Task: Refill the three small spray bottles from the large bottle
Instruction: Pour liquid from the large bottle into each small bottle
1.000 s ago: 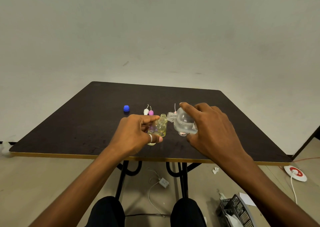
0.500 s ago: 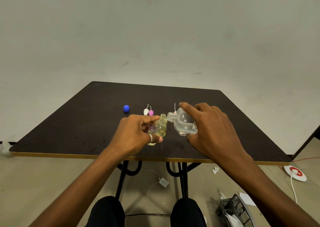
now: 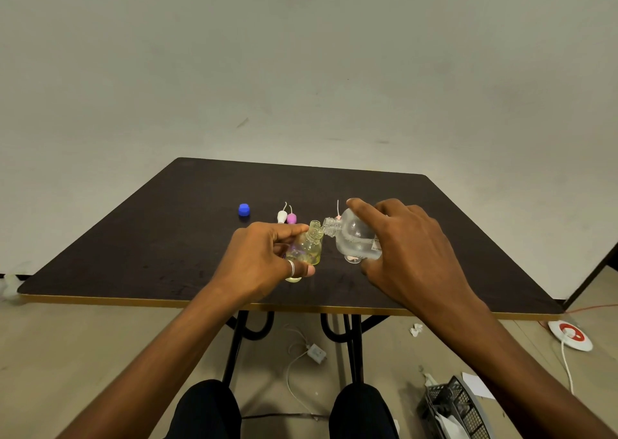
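Observation:
My right hand [image 3: 406,251] grips the large clear bottle [image 3: 354,238], tipped left so its open threaded neck meets the mouth of a small yellowish bottle [image 3: 309,246]. My left hand [image 3: 264,258] holds that small bottle, tilted slightly right. Another small bottle base [image 3: 293,278] shows below my left fingers, and a further small clear bottle [image 3: 352,258] stands partly hidden behind the large one. White [image 3: 282,216] and pink [image 3: 291,218] spray tops lie on the dark table [image 3: 167,238] behind. A blue cap [image 3: 244,210] sits farther left.
The table's front edge [image 3: 133,300] runs just under my wrists. On the floor lie a white charger and cable [image 3: 316,353], a round white and red object [image 3: 570,335] at the right, and a black basket [image 3: 454,408].

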A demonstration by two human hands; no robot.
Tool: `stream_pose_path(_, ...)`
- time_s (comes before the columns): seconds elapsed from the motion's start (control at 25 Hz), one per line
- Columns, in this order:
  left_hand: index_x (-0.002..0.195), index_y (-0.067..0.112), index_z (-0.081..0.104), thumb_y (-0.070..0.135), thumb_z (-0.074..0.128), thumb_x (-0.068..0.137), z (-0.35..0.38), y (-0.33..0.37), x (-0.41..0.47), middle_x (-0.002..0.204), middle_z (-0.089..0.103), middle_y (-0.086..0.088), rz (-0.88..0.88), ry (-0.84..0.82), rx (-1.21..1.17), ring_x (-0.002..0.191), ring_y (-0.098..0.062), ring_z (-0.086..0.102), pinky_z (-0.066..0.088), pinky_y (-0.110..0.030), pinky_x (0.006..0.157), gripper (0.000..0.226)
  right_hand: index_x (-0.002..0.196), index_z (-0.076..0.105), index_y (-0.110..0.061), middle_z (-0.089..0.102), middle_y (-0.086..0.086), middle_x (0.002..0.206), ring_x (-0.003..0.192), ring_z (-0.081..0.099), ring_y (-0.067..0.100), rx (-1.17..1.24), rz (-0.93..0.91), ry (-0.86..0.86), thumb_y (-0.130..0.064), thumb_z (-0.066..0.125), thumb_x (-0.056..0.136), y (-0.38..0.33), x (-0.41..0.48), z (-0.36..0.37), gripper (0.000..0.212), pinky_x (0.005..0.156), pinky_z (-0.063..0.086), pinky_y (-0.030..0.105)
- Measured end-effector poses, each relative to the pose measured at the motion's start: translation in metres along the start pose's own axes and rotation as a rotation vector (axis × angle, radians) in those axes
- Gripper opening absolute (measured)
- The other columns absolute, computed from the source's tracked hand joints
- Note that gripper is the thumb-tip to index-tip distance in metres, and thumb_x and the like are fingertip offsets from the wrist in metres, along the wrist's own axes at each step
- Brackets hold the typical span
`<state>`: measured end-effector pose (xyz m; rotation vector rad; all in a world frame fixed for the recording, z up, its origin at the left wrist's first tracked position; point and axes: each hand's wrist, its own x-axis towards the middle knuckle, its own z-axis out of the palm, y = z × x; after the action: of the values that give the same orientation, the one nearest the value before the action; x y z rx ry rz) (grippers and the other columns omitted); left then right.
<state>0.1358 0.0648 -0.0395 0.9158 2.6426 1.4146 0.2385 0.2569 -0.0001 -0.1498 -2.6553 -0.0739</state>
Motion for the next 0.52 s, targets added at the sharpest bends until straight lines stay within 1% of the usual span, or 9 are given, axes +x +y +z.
stream_pose_path(0.12, 0.131, 0.027, 0.06, 0.023, 0.088, 0.066, -0.0001, -0.0007, 0.0002, 0.12, 0.071, 0.007, 0.004, -0.002, 0.0, 0.099, 0.002, 0.067, 0.045, 0.0, 0.074, 0.071, 0.146, 0.029, -0.038, 0.053, -0.001, 0.134, 0.117, 0.051, 0.023, 0.008, 0.003, -0.014, -0.038, 0.075, 0.078, -0.0001, 0.0015, 0.0006, 0.082, 0.096, 0.045, 0.038)
stream_pose_path(0.32, 0.131, 0.026, 0.061, 0.024, 0.089, 0.066, 0.0003, -0.002, 0.0002, 0.119, 0.071, 0.006, 0.018, 0.001, -0.005, 0.096, 0.004, 0.067, 0.044, 0.003, 0.075, 0.071, 0.146, 0.028, -0.039, 0.053, -0.002, 0.133, 0.116, 0.051, 0.023, -0.004, -0.002, -0.004, -0.037, 0.074, 0.079, 0.001, -0.0002, 0.001, 0.082, 0.095, 0.046, 0.037)
stream_pose_path(0.52, 0.13, 0.026, 0.061, 0.023, 0.088, 0.066, 0.0006, -0.0029, 0.0011, 0.118, 0.071, 0.007, 0.021, 0.002, -0.01, 0.084, 0.014, 0.061, 0.041, 0.006, 0.072, 0.07, 0.146, 0.029, -0.038, 0.053, -0.001, 0.133, 0.116, 0.052, 0.024, -0.006, -0.001, -0.009, -0.036, 0.075, 0.078, -0.0001, 0.0013, 0.0003, 0.082, 0.095, 0.046, 0.038)
